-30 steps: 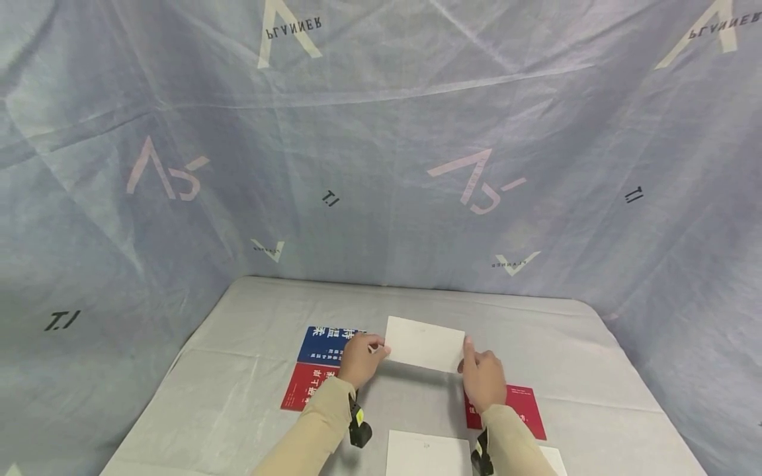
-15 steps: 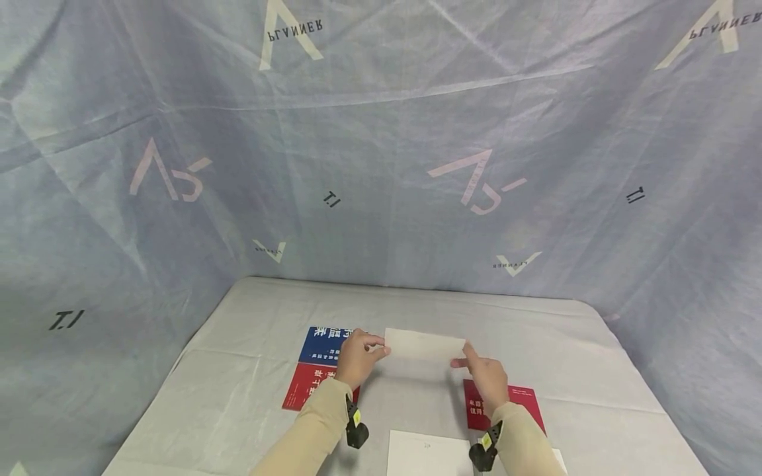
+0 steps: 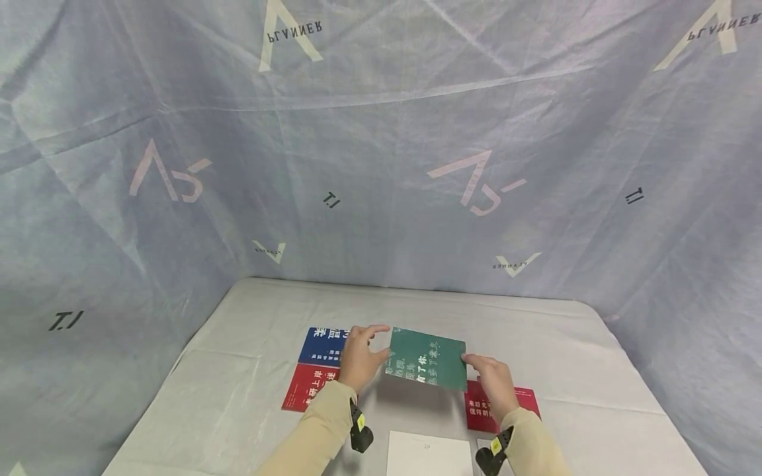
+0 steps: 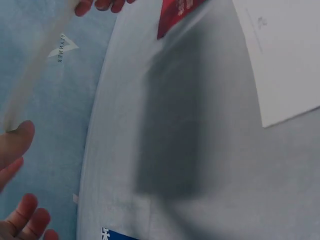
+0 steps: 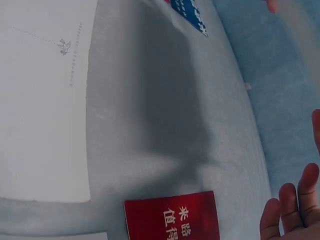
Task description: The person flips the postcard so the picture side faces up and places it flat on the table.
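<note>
A green postcard (image 3: 427, 360) with pale printed lettering is held tilted above the grey cloth, its shadow falling below. My left hand (image 3: 361, 360) grips its left edge, index finger up at the far corner and thumb lower down. At the right edge, my right hand (image 3: 494, 382) holds it with the fingertips. Seen from the left wrist, the postcard (image 4: 40, 70) is a thin blurred strip, nearly edge-on. In the right wrist view, several right-hand fingers (image 5: 290, 210) are spread away from it.
Left of the hands lie a blue postcard (image 3: 321, 346) and a red postcard (image 3: 306, 387). Another red postcard (image 3: 479, 413) lies partly under the right hand. A white card (image 3: 428, 456) lies nearest me, with a second white card (image 5: 55, 236) beside it. Grey-blue fabric (image 3: 381, 165) hangs behind.
The postcard has turned over in the hands: its white side faced me, then tipped nearly edge-on, and now the green side shows. Both hands have shifted their fingers on its edges.
</note>
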Action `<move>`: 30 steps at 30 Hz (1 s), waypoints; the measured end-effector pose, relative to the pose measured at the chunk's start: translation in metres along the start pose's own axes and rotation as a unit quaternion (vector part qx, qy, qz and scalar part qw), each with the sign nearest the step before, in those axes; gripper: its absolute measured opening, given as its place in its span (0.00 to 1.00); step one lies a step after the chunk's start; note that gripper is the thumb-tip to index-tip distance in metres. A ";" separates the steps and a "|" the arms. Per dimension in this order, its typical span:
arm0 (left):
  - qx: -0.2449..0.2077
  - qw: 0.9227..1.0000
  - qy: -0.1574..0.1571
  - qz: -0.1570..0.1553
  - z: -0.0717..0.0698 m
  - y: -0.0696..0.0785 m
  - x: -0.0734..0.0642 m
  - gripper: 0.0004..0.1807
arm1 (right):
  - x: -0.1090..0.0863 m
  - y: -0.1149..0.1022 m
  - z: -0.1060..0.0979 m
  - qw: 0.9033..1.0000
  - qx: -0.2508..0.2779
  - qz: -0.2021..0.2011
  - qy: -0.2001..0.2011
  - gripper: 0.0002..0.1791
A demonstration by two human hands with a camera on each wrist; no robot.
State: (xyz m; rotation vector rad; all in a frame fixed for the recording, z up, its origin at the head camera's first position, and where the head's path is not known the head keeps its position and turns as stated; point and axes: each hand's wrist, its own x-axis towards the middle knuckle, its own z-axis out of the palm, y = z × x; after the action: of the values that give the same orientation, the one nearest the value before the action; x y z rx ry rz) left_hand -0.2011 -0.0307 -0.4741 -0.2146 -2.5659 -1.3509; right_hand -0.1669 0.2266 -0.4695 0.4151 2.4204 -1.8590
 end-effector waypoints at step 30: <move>-0.012 0.999 -0.045 -0.011 0.003 0.020 -0.011 0.11 | -0.008 -0.001 -0.019 0.992 -0.120 -0.040 0.017 0.24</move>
State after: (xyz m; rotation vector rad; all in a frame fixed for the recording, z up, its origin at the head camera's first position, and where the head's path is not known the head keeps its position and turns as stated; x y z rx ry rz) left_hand -0.1864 -0.0175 -0.4626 -0.2582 -2.6342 -1.4103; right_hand -0.1570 0.2429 -0.4616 0.3390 2.6781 -1.5697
